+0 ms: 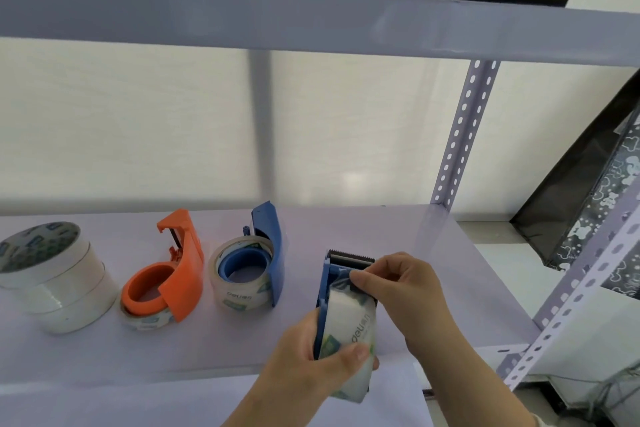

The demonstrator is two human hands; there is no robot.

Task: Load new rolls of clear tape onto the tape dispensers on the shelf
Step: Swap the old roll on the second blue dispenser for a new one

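Both hands meet low at centre: left hand (322, 354) curled in a grip, right hand (405, 291) pinching.

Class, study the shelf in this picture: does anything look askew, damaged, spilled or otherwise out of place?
Nothing looks damaged or spilled. The stack of tape rolls stands slightly stepped rather than flush. The orange dispenser and blue dispenser lie on their sides with rolls fitted. The left hand holds a third dispenser while the right hand pinches its tape.
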